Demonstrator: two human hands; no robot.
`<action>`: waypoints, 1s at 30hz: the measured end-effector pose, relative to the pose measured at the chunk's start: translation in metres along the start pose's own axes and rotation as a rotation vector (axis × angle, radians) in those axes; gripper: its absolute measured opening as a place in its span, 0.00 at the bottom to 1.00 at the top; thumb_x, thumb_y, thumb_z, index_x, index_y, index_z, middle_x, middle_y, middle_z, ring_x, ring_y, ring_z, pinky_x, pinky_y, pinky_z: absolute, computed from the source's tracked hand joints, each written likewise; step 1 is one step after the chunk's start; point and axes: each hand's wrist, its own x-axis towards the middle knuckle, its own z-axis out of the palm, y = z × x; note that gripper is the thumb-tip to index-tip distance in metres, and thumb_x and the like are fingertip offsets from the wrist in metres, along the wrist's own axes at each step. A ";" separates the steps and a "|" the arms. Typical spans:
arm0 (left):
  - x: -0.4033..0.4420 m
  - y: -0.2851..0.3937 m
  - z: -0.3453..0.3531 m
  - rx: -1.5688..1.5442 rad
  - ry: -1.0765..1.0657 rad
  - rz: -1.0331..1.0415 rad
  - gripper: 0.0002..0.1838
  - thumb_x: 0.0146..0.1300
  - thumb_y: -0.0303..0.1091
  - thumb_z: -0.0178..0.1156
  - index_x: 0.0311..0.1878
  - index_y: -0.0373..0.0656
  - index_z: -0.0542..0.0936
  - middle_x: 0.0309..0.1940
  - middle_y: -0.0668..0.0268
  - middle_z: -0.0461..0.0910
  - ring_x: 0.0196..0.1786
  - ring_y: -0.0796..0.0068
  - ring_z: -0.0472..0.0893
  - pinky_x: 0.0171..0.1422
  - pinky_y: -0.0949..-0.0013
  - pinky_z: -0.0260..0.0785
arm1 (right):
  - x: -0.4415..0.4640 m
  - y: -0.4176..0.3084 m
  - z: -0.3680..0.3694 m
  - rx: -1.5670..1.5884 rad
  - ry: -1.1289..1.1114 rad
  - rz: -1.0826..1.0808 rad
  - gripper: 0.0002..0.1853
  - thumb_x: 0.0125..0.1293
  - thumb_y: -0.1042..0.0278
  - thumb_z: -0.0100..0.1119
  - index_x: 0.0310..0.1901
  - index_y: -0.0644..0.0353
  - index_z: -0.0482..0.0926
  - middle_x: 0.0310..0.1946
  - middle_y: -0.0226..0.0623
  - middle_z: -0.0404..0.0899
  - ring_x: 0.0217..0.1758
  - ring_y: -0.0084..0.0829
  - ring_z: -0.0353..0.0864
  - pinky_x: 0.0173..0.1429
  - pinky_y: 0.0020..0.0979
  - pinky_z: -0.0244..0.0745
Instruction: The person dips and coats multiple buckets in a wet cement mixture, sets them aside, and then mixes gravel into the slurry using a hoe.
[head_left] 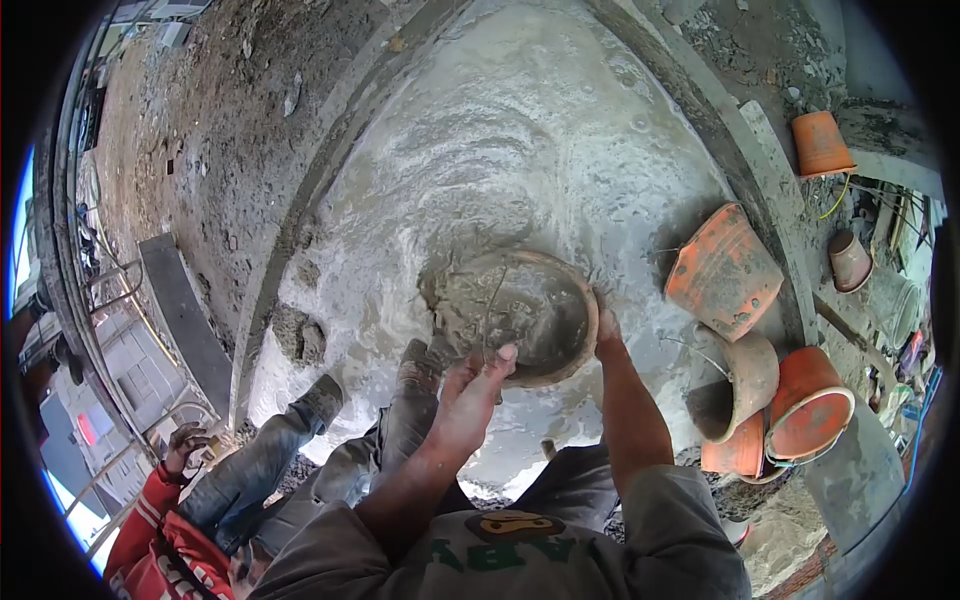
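Metal rails [70, 230] ran down the far left of the frame, w/ a dark grey board [182, 310] lying just R of them on brown dirt [205, 130]. Lower left, a co-worker's hand [185, 445] stuck out of a red sleeve [140, 525], fingers curled; dusty jeans [265, 465] stretched beside it. Wet grey concrete [480, 140] filled the mid frame btwn two raised edges. Near ctr, the wearer's L hand [478, 375] was closed at the near side of a bucket [562, 373], pinching its thin handle [494, 300]. The bucket sat tilted at frame ctr, grey mix [535, 320] inside; its L rim was too smeared to make out. The R hand [607, 328] pressed the bucket's R side, fingers hidden, so couldn't tell how far they wrapped. Mid right: a splashed orange bucket [728, 275] on its side, w/ a grey bucket [755, 375] and a brighter orange bucket [805, 370] below. Upper right: another orange bucket [822, 145].
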 end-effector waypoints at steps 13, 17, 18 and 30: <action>-0.092 0.034 -0.169 -0.335 0.237 0.241 0.13 0.63 0.38 0.55 0.22 0.50 0.68 0.12 0.80 0.53 0.15 0.88 0.52 0.19 0.78 0.45 | -0.127 -0.069 0.062 -1.190 0.525 -0.546 0.23 0.63 0.44 0.48 0.36 0.59 0.79 0.26 0.41 0.78 0.34 0.39 0.77 0.40 0.37 0.71; -0.102 0.035 -0.231 -0.467 0.300 0.356 0.13 0.64 0.39 0.54 0.23 0.50 0.65 0.11 0.80 0.51 0.12 0.87 0.50 0.17 0.77 0.44 | -0.114 -0.091 -0.013 -1.469 0.741 -0.673 0.19 0.59 0.48 0.52 0.32 0.59 0.78 0.32 0.47 0.78 0.39 0.45 0.76 0.43 0.39 0.71; -0.097 0.031 -0.241 -0.438 0.350 0.427 0.14 0.64 0.39 0.53 0.23 0.51 0.64 0.11 0.80 0.50 0.11 0.87 0.49 0.16 0.77 0.43 | -0.101 -0.090 -0.030 -1.537 0.793 -0.693 0.19 0.58 0.49 0.53 0.33 0.60 0.78 0.34 0.48 0.79 0.41 0.47 0.76 0.45 0.39 0.71; -0.044 -0.037 -0.287 0.426 1.185 0.429 0.29 0.65 0.42 0.52 0.61 0.28 0.64 0.58 0.50 0.68 0.60 0.61 0.68 0.62 0.64 0.60 | -0.016 -0.194 -0.115 -1.972 1.184 -0.714 0.37 0.58 0.44 0.50 0.63 0.61 0.60 0.65 0.51 0.54 0.68 0.52 0.52 0.68 0.51 0.48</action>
